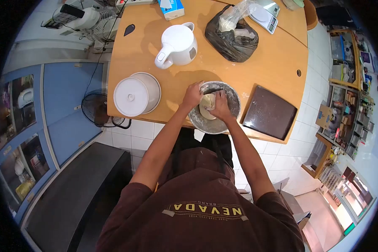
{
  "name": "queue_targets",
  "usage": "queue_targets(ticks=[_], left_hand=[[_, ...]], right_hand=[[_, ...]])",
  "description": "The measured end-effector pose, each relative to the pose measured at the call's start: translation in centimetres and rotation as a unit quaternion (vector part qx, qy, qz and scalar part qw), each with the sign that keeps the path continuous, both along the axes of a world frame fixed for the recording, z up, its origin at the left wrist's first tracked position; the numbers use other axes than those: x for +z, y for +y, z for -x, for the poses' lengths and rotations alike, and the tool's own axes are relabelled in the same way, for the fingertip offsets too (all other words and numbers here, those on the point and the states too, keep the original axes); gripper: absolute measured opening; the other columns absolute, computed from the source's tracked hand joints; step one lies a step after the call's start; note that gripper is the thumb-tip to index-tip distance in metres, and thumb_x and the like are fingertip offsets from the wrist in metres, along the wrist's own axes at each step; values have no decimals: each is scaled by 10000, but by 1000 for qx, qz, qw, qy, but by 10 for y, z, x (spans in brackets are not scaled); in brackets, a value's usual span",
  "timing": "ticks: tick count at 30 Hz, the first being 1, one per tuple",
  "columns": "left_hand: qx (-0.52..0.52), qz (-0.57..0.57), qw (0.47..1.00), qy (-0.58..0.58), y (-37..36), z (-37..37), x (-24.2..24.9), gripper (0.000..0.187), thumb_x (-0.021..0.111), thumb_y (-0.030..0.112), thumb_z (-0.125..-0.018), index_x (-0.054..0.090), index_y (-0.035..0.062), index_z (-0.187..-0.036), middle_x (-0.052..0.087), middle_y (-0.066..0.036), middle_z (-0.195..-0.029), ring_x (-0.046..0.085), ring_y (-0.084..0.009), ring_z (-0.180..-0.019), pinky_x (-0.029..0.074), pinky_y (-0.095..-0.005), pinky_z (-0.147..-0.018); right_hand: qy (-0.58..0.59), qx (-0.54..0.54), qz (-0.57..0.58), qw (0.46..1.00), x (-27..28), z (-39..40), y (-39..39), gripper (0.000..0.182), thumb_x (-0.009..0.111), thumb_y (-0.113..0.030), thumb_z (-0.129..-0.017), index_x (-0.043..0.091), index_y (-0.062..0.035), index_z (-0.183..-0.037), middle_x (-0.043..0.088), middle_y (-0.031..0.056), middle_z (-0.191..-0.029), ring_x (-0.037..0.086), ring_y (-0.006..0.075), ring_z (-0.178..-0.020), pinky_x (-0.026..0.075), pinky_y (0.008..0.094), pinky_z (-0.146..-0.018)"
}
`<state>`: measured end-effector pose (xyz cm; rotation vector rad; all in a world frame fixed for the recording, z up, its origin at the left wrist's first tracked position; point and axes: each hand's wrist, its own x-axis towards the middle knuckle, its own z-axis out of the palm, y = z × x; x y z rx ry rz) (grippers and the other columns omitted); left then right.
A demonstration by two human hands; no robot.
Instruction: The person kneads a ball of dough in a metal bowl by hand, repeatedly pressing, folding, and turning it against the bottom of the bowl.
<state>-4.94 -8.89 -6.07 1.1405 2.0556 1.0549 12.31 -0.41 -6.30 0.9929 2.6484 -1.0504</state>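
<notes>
A metal bowl (pixel 234 119) dusted with white powder stands at the front edge of the wooden table (pixel 172 84). Inside it lies a lump of pale dough (pixel 206 110). My left hand (pixel 192 95) has its fingers wrapped round the bowl's rim at the upper left. Down in the bowl, my right hand (pixel 221 106) grips the dough at its right side, fingers bent over it. Right of the bowl, apart from it, lies a dark rectangular tray (pixel 270 112). A white lidded container (pixel 136 94) is to the left.
A white kettle (pixel 178 44) stands behind the bowl. Farther back are a black plastic bag (pixel 231 40), a white scale (pixel 263 17) and a blue-and-white box (pixel 171 9). A black fan (pixel 97 108) stands beyond the table's left edge.
</notes>
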Motion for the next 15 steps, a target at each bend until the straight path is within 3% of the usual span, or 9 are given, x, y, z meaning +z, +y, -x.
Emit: queue_targets(ticks=[4, 10, 13, 15], left_hand=[[1, 18, 1000, -1, 2, -2, 5, 464, 602, 14, -808, 608, -48, -1268, 641, -271, -1215, 598, -426, -1149, 461, -477, -1030], [-23, 48, 999, 0, 5, -8, 10, 456, 587, 22, -830, 603, -56, -1279, 634, -270, -1242, 592, -417, -1173, 434, -466, -1062], [-13, 63, 998, -19, 2, -11, 11, 456, 580, 19, -830, 602, -60, -1278, 627, -273, -1263, 584, -414, -1197, 425, -462, -1082], [-19, 70, 997, -14, 2, -12, 12, 452, 577, 11, -825, 604, -67, -1270, 626, -276, -1265, 582, -415, -1204, 429, -459, -1084]], right_hand=[[-33, 55, -4, 998, 41, 15, -7, 908, 768, -344, -759, 331, -7, -1480, 329, 251, -1541, 259, 448, -1464, 216, 642, -1169], [-126, 168, -211, 955, 38, 10, -49, 680, 560, -281, -918, 357, -15, -1510, 250, 224, -1610, 171, 395, -1520, 139, 650, -1194], [-130, 189, -223, 948, 38, 8, -59, 595, 490, -251, -958, 395, -8, -1492, 216, 217, -1629, 138, 384, -1533, 107, 658, -1196], [-100, 163, -216, 957, 36, 3, -63, 652, 563, -292, -913, 413, -4, -1479, 228, 206, -1622, 135, 377, -1533, 92, 659, -1198]])
